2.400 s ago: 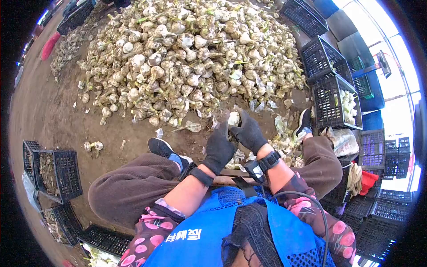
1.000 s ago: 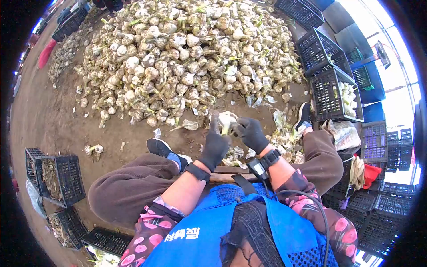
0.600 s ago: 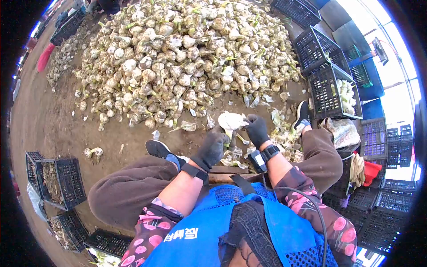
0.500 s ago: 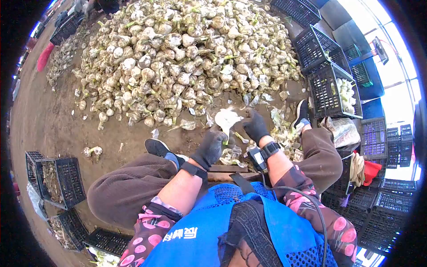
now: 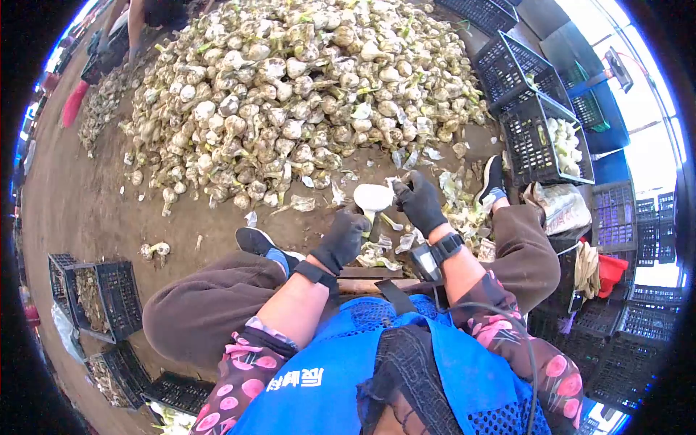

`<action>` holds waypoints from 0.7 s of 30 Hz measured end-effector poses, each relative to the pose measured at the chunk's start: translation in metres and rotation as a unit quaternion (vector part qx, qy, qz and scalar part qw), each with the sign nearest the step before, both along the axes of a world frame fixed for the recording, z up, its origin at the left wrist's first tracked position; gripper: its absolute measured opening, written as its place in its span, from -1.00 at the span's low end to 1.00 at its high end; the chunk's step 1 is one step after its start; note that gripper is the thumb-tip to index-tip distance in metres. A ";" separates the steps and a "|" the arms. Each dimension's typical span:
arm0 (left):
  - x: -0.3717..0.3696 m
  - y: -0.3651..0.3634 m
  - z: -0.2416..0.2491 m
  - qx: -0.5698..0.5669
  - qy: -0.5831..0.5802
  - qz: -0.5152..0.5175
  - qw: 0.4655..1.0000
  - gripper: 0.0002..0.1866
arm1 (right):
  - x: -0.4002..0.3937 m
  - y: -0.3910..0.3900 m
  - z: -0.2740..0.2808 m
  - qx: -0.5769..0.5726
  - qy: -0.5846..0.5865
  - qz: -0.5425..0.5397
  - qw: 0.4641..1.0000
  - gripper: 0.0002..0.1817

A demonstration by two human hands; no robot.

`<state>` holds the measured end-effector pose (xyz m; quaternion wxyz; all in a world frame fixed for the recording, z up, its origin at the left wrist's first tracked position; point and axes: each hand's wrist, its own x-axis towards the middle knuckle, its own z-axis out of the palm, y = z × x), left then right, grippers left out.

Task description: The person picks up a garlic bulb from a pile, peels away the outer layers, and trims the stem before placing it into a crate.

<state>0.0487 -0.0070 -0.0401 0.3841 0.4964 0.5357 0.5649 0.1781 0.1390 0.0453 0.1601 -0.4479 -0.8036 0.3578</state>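
Observation:
A white garlic bulb (image 5: 373, 196) with a pale green stem points stem-down between my hands. My left hand (image 5: 345, 236), in a dark glove, is closed around the stem just below the bulb. My right hand (image 5: 422, 204), gloved too, has its fingers pinched at the bulb's right upper side, where a whitish scrap of skin shows at the fingertips. Beyond both hands rises a large heap of dirty garlic bulbs (image 5: 290, 109). Loose peelings (image 5: 453, 210) lie on the ground by my right foot.
Black crates (image 5: 540, 141) stand at the right, one holding white bulbs (image 5: 565, 145). More crates (image 5: 105, 301) are at the left. A white sack (image 5: 562, 209) lies beside my right knee. Another person's arms (image 5: 135, 29) show at the upper left.
My right hand has come in against the bulb from slightly apart. The bulb has shifted a little and looks smoother on top. At the upper left, the other person's arms have come into view.

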 end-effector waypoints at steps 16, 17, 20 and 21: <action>0.012 0.011 0.084 -0.161 -0.649 -0.049 0.742 -0.51 | 0.037 0.000 -0.029 0.088 0.186 0.080 0.975 -0.66; 0.013 0.010 0.080 -0.164 -0.648 -0.050 0.742 -0.51 | 0.028 -0.009 -0.010 0.088 0.187 0.077 0.975 -0.66; 0.010 0.006 0.081 -0.181 -0.302 -0.056 0.934 -0.65 | 0.008 -0.028 0.052 0.048 0.043 0.086 0.994 -0.74; 0.003 0.004 0.085 -0.200 -0.081 -0.085 0.973 -0.81 | 0.008 -0.025 0.051 0.035 0.029 0.132 0.990 -0.75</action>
